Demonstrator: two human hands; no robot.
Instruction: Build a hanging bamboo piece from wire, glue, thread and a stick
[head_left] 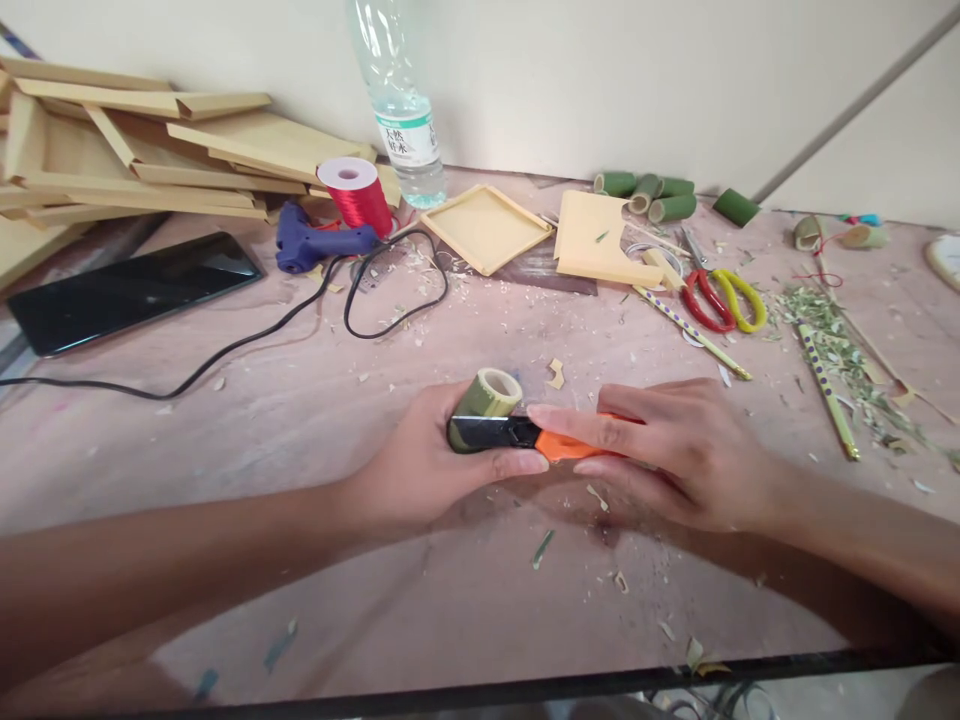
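Note:
My left hand point(429, 450) is wrapped round a short green bamboo tube point(491, 392), its hollow pale end facing up and to the right. In my right hand point(682, 450) is an orange utility knife point(566, 444), the fingers closed on its handle. The knife's wide dark blade point(484, 432) lies across the near side of the tube. My left thumb reaches along below the blade toward the knife's front. Both hands are just above the middle of the table, and the lower part of the tube is hidden.
Behind the hands stand a blue glue gun point(307, 240) with a black cord, a red ribbon spool point(360, 200) and a water bottle point(409, 130). Scissors point(724, 298), pencils and bamboo pieces point(673, 208) lie at right. A phone point(135, 290) rests at left; shavings point(825, 330) litter the table.

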